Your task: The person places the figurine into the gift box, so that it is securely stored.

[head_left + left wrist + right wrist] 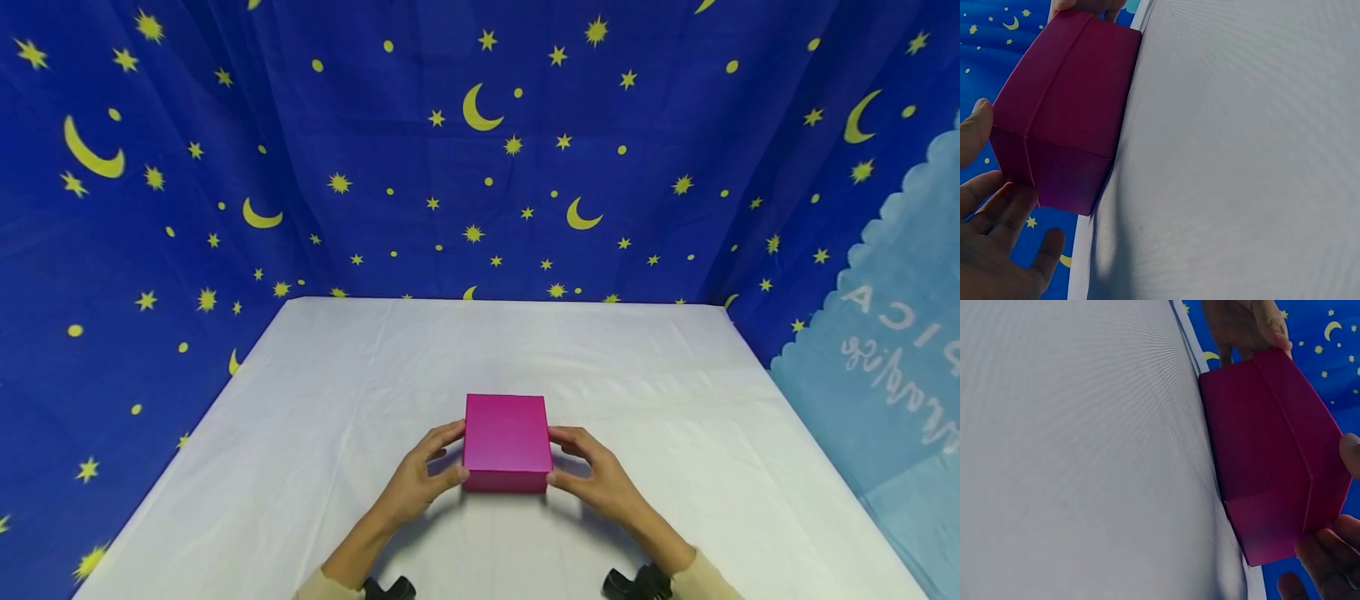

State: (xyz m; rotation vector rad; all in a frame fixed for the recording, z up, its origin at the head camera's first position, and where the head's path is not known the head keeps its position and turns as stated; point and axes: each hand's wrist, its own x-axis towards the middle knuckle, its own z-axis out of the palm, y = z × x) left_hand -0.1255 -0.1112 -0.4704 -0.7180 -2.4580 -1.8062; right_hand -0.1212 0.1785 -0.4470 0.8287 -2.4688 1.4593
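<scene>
A square magenta box [507,437] with a fitted lid sits on the white-covered table, near the middle front. Its lid seam runs along the sides in the left wrist view, where the box [1079,94] shows its lid fully down. My left hand [422,475] grips the left side, thumb at the near corner and fingers farther back. On the opposite side my right hand [597,477] grips it likewise. In the right wrist view, the right hand's fingertips [1313,550] lie along the lid's lower edge at the end of the box [1260,444].
The table [360,358] is spread with a white cloth. A blue curtain [420,150] with yellow moons and stars hangs behind and at the sides. A light blue scalloped cloth with lettering [885,417] hangs on the right. Black straps [637,582] sit at the wrists.
</scene>
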